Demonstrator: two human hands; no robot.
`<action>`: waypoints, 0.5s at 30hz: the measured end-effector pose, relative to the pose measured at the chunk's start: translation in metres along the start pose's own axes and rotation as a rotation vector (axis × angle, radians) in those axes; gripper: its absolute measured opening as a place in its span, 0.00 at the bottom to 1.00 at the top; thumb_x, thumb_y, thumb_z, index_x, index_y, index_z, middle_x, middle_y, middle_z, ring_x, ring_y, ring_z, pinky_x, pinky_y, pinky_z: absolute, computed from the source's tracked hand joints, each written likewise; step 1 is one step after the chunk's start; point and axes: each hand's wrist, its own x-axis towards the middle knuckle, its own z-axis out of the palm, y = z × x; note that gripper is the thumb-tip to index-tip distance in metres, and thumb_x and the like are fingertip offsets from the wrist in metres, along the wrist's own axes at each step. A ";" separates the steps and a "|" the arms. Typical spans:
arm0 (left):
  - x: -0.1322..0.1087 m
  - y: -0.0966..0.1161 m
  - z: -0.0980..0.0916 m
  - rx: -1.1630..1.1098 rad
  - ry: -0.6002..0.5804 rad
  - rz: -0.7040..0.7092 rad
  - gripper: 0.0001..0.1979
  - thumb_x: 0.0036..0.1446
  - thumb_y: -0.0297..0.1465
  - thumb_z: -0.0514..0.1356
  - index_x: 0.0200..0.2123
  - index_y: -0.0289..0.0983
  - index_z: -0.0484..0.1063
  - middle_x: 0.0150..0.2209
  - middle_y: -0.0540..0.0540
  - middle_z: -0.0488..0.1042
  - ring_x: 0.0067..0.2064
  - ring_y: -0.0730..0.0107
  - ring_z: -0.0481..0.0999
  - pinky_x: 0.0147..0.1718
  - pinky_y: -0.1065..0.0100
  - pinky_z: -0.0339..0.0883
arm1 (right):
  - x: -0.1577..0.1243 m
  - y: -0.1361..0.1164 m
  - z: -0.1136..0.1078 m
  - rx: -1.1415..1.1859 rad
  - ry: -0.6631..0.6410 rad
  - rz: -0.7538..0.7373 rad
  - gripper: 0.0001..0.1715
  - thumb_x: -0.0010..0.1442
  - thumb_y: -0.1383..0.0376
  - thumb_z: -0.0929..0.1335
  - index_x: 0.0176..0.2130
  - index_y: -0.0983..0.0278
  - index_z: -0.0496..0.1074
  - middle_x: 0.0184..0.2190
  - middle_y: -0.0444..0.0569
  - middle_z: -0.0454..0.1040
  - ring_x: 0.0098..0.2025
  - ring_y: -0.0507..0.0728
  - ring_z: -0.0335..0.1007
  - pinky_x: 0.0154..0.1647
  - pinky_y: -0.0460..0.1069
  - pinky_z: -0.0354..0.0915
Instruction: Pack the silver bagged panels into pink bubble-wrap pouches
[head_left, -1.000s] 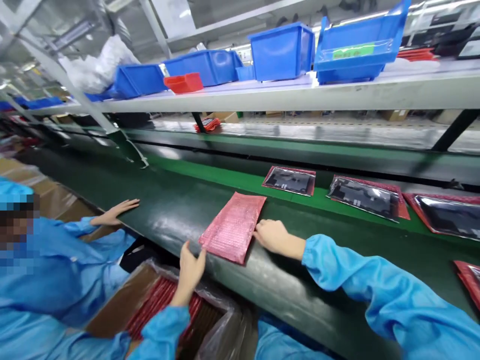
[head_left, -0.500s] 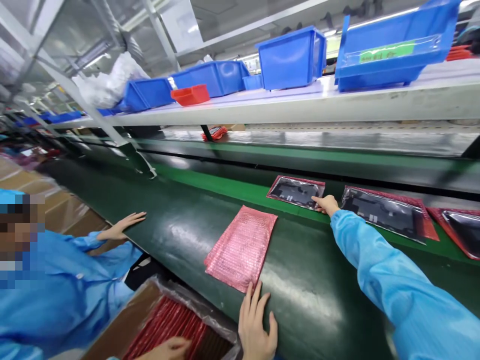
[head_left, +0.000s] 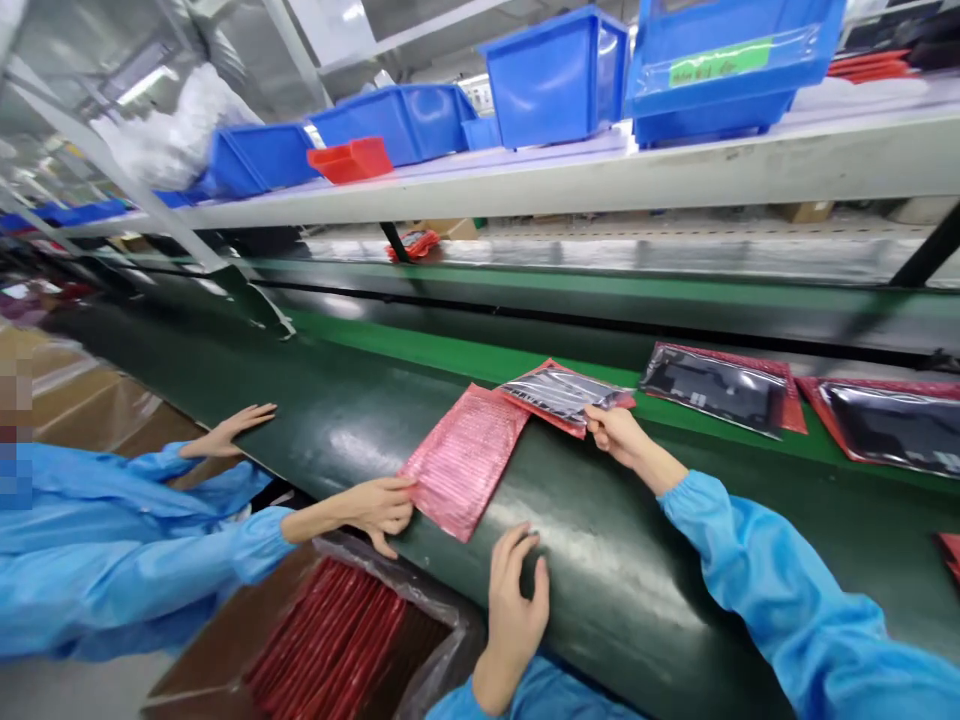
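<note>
Right of centre, the right hand (head_left: 619, 437) pinches a dark-faced pouch (head_left: 553, 392); lower centre, the left hand (head_left: 517, 605) is loosely spread!

Wearer's attire: R sleeve (head_left: 780, 590), long, light blue, loose-cut, w/ deep creases along forearm, narrowing to a gathered cuff at wrist. L sleeve (head_left: 469, 703), same blue, only partly vis. Blue cloth (head_left: 574, 695) of matching garment betw. sleeves. R hand (head_left: 619, 437) & L hand (head_left: 517, 605) bare, fingers slender.
</note>
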 end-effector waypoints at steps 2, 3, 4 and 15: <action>0.012 0.017 0.019 -0.401 -0.113 -0.267 0.17 0.61 0.41 0.62 0.49 0.40 0.76 0.49 0.36 0.79 0.50 0.52 0.80 0.50 0.51 0.73 | -0.047 0.017 -0.012 0.009 -0.022 -0.013 0.28 0.63 0.50 0.71 0.20 0.64 0.65 0.14 0.40 0.61 0.13 0.45 0.50 0.12 0.42 0.47; 0.019 0.024 0.029 -0.586 -0.160 -0.417 0.20 0.59 0.44 0.63 0.49 0.39 0.75 0.46 0.36 0.80 0.46 0.53 0.81 0.45 0.53 0.75 | -0.072 0.027 -0.017 0.008 -0.025 -0.010 0.30 0.61 0.47 0.71 0.19 0.64 0.65 0.12 0.40 0.61 0.12 0.45 0.50 0.12 0.43 0.45; 0.027 0.030 0.039 -0.736 -0.194 -0.557 0.22 0.57 0.47 0.64 0.48 0.38 0.75 0.43 0.37 0.81 0.42 0.54 0.82 0.42 0.55 0.76 | -0.095 0.038 -0.021 0.005 -0.025 -0.002 0.32 0.59 0.44 0.71 0.18 0.64 0.66 0.11 0.42 0.61 0.11 0.45 0.51 0.12 0.43 0.45; 0.068 0.010 0.073 -0.699 -0.179 -0.726 0.16 0.48 0.43 0.66 0.31 0.36 0.72 0.26 0.49 0.76 0.29 0.69 0.76 0.31 0.70 0.68 | -0.223 0.068 -0.060 -0.073 0.227 0.032 0.28 0.51 0.41 0.72 0.23 0.62 0.74 0.13 0.46 0.70 0.20 0.56 0.71 0.21 0.46 0.65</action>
